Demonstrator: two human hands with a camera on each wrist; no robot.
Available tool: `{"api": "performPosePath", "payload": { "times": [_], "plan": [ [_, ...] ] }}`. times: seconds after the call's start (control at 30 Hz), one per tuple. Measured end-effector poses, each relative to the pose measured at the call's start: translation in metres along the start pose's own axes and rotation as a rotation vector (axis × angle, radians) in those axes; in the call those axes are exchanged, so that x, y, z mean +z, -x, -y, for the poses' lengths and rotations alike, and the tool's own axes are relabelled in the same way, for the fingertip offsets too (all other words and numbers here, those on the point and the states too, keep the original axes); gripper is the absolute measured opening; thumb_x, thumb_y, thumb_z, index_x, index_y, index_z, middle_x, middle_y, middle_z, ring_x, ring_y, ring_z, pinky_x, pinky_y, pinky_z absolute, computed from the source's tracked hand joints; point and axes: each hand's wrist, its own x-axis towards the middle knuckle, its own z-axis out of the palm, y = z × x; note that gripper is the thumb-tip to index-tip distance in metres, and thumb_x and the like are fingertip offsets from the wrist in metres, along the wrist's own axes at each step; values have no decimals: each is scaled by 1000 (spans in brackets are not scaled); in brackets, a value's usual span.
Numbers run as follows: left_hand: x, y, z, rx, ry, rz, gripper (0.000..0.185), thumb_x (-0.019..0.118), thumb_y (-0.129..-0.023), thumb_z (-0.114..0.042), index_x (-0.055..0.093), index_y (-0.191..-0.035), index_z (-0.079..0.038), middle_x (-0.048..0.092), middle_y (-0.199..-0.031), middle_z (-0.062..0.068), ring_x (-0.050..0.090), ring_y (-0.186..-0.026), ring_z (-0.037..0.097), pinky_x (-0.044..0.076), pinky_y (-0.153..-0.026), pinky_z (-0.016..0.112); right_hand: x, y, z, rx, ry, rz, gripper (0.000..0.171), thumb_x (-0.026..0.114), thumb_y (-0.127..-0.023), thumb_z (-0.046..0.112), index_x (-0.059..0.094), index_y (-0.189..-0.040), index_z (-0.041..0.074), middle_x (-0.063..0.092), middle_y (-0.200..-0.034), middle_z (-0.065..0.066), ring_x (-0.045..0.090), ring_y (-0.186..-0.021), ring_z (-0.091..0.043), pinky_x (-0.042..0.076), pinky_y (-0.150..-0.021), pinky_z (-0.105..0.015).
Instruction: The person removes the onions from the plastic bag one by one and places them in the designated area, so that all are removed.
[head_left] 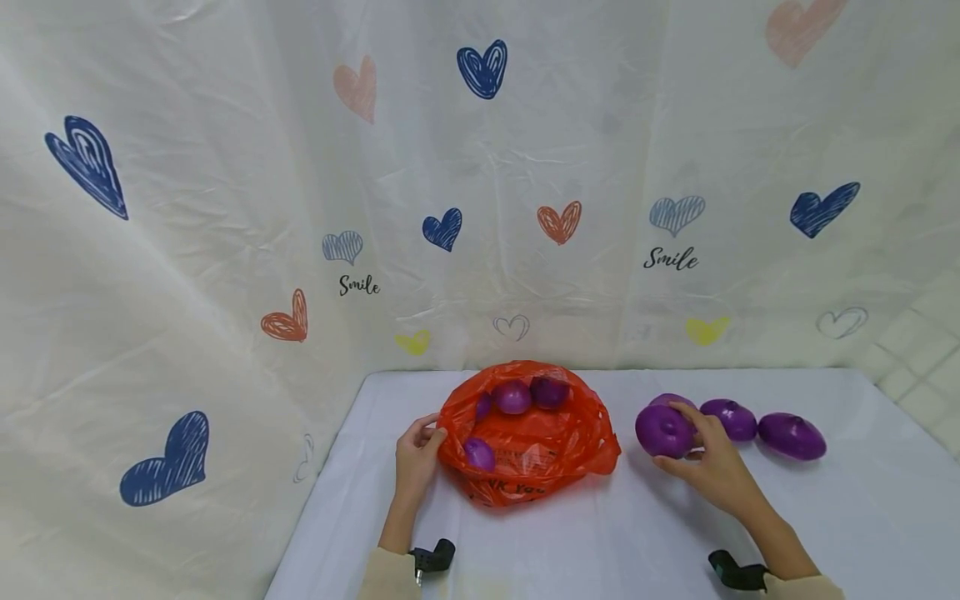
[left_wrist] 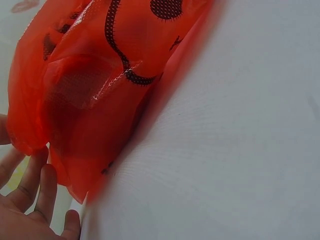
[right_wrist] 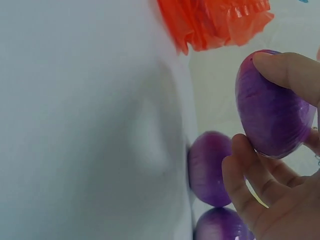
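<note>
My right hand (head_left: 708, 467) grips a purple onion (head_left: 664, 432) between thumb and fingers, to the right of the bag. The right wrist view shows this onion (right_wrist: 272, 107) held off the table. A red plastic bag (head_left: 540, 487) stands with its mouth wide, and several purple onions (head_left: 512, 397) lie inside it. At the bag's left rim my left hand (head_left: 417, 454) pinches the plastic; in the left wrist view its fingers (left_wrist: 47, 192) meet the bag's edge, and the bag hides part of them.
Three more purple onions (head_left: 791, 436) sit in a row at the right, one partly hidden behind the held onion. A white cloth covers the table (head_left: 570, 550). Behind it hangs a pale curtain (head_left: 480, 167) printed with hearts.
</note>
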Motion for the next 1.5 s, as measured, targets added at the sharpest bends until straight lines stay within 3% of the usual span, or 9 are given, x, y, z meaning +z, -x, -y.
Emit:
{"api": "performPosePath", "payload": {
  "times": [0.27,0.73,1.07,1.27,1.5],
  "plan": [
    [-1,0,2,1,2,-3,26,67,-96,-16,73,-122,-14,65,-94,8,56,-82,18,50,-67,19,0,1,-12,61,-5,85,93,89,-79,25,36,-154,4,46,-125,-29,58,-99,-32,57,-74,-24],
    [-1,0,-2,-10,6,9,26,67,-97,-16,72,-123,-15,64,-95,8,56,-84,19,51,-69,19,6,3,-26,69,5,165,94,88,-79,30,36,-154,6,48,-127,-32,61,-99,-31,58,-77,-31],
    [-1,0,-1,-10,7,17,27,67,-98,-19,71,-124,-14,65,-97,10,57,-85,20,53,-71,21,7,4,-26,61,10,195,95,88,-79,27,35,-154,2,43,-136,-38,62,-105,-42,59,-84,-52],
    [-1,0,-1,-7,9,11,27,67,-98,-17,72,-124,-14,65,-97,10,57,-85,19,52,-70,22,7,4,-25,62,2,200,95,88,-80,27,35,-154,0,40,-139,-40,61,-108,-49,59,-86,-53],
    [0,0,-1,-18,2,9,27,66,-98,-18,71,-125,-15,65,-98,10,57,-87,19,53,-73,20,8,5,-27,52,-15,197,93,88,-80,26,36,-154,2,40,-140,-39,62,-109,-49,60,-84,-46]
  ]
}}
